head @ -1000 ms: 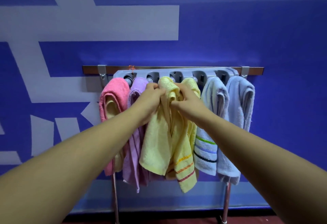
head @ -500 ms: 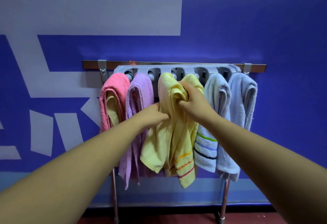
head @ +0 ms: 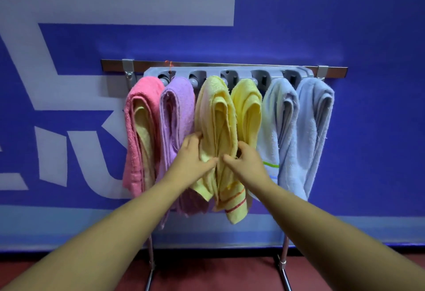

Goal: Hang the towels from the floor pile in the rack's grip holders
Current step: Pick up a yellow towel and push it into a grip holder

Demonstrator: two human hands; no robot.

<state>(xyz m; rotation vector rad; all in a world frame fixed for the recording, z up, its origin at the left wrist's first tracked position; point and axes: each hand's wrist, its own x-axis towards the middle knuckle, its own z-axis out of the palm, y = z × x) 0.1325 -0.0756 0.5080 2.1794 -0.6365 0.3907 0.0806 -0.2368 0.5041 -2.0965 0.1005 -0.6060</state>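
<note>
The yellow towel (head: 216, 111) hangs third from the left on the grey holder strip (head: 230, 72), its top bunched up into the grip. I have both hands on it about halfway down. My left hand (head: 195, 157) grips its left edge with the thumb across the front, and my right hand (head: 246, 162) pinches the folds on its right side.

The cloth hides the grip itself, so I cannot tell how deep the towel sits. If I tug downward while straightening it, I judge the bunched top could slip out and the towel would drop to the floor (head: 218, 274).

The second yellow towel (head: 248, 106) touches it on the right, just beside my right hand, and the purple towel (head: 178, 116) crowds it on the left. A sideways drag could catch either one and loosen it too. The rack stands on thin metal legs (head: 284, 265), so a hard pull might rock the whole thing.

Farther out hang the pink towel (head: 142, 134) at the far left and the striped pale towel (head: 279, 125) and light blue towel (head: 315, 125) at the right. Behind them runs a metal rail (head: 333, 71) against the blue wall (head: 345, 26). The floor pile is out of my sight.
</note>
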